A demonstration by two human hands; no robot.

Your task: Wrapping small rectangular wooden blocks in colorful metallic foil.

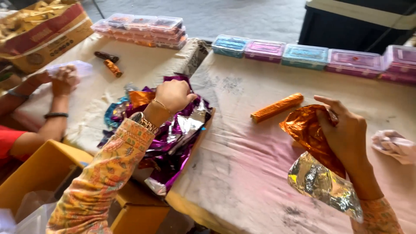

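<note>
My right hand (344,130) grips a crumpled orange foil sheet (308,134) whose silver underside (323,184) hangs toward me over the cloth-covered table (242,143). A long bar wrapped in orange foil (277,107) lies on the cloth just left of that hand. My left hand (173,96) reaches into a heap of purple, silver, blue and orange foil sheets (173,138), fingers curled on the foil; what it holds is hidden.
Clear lidded boxes in blue, pink and teal (305,56) line the far edge, more stacked (143,28) at back left. Another person's hands (63,80) work at left near two wrapped pieces (110,63). A crumpled white cloth (394,145) lies right. Cardboard boxes (39,173) stand below left.
</note>
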